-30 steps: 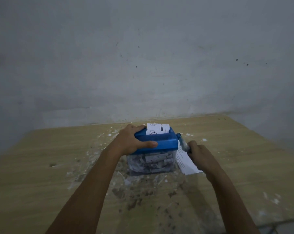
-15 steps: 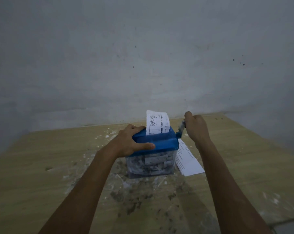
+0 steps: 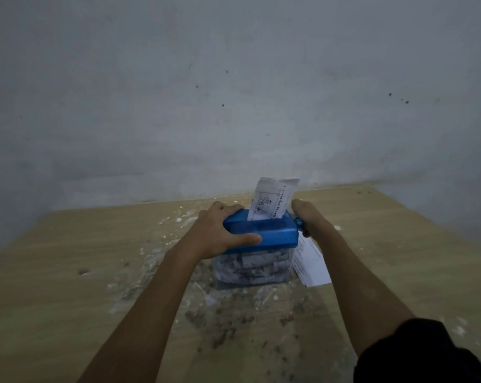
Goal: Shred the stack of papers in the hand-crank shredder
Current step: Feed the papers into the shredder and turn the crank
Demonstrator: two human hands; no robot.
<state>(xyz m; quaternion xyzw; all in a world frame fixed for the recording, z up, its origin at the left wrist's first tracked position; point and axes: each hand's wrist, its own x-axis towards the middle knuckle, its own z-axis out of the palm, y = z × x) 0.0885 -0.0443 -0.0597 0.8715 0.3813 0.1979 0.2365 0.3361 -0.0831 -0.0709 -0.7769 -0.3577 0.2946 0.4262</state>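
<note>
A small hand-crank shredder with a blue top (image 3: 272, 234) and a clear bin (image 3: 253, 268) full of paper strips stands mid-table. A printed sheet (image 3: 272, 199) sticks up out of its slot. My left hand (image 3: 217, 233) grips the blue top from the left, thumb across its front. My right hand (image 3: 307, 217) is at the shredder's right end, fingers curled round the crank handle, which is mostly hidden. White papers (image 3: 311, 262) lie flat on the table just right of the bin, partly under my right forearm.
The wooden table (image 3: 67, 286) meets a grey wall at the back. Paper scraps and dark crumbs (image 3: 220, 322) are scattered in front of and left of the shredder. A dark sleeve (image 3: 416, 352) shows at the lower right.
My right hand swung the crank from low beside the shredder up and back. The sheet stands higher out of the slot than one second ago. My left hand kept its hold.
</note>
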